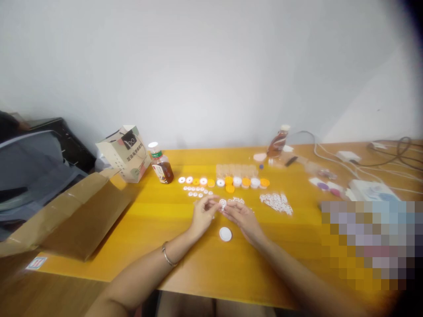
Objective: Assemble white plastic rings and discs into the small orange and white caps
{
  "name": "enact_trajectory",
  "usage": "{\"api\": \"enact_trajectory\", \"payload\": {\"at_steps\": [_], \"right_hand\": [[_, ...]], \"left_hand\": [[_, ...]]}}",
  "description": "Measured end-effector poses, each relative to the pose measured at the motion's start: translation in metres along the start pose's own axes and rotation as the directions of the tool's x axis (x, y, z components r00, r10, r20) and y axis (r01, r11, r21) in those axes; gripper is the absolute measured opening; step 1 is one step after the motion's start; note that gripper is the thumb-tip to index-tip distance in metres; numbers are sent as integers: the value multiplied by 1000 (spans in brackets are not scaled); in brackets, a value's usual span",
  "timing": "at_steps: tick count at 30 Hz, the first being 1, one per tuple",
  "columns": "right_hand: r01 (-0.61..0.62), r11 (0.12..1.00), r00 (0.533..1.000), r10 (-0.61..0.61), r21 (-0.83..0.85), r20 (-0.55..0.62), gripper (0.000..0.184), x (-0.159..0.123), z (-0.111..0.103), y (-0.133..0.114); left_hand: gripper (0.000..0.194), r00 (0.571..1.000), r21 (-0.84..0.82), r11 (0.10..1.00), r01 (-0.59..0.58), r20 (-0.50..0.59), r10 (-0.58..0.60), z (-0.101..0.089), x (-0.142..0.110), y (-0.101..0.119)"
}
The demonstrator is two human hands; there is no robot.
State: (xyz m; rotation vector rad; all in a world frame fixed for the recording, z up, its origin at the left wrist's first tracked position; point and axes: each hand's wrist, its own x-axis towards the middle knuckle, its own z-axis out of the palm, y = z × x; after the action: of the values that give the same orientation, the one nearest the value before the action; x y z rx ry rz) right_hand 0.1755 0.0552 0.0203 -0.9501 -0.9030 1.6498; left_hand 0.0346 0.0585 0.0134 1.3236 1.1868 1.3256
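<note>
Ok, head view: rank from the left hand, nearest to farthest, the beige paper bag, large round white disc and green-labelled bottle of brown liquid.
1. Large round white disc: right of the left hand.
2. Green-labelled bottle: back left.
3. Beige paper bag: farther left.

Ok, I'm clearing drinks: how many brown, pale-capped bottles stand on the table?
2: a brown, green-labelled bottle beside the cream paper bag; a brown, striped bottle at the back right. Others may be hidden.

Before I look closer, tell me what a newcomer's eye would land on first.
Probably the left hand and right hand, meeting at a small white piece over the yellow table. Just beyond them runs a row of orange and white discs. A brown cardboard box stands out at the table's left end.
</note>
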Motion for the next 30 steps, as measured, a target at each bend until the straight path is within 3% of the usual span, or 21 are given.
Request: {"api": "enact_trajectory", "payload": {"at_steps": [9, 20, 25, 30], "right_hand": [[21, 1000, 1000, -21, 13, 6, 21, 1, 0, 4], [5, 1000, 1000, -6, -7, -16, 21, 0, -2, 3], [-18, 1000, 1000, 18, -13, 18, 22, -1, -1, 1], [-34, 999, 999, 35, -19, 22, 23, 1, -2, 2]], "left_hand": [[22, 975, 241, 945, -220, 13, 223, 2, -4, 1], [24, 923, 332, 864, -379, 68, 378, -3, -4, -3], [21, 948, 279, 908, -314, 44, 314, -5, -2, 3], [28, 997, 143, 988, -58, 58, 50, -6, 3, 6]]}}
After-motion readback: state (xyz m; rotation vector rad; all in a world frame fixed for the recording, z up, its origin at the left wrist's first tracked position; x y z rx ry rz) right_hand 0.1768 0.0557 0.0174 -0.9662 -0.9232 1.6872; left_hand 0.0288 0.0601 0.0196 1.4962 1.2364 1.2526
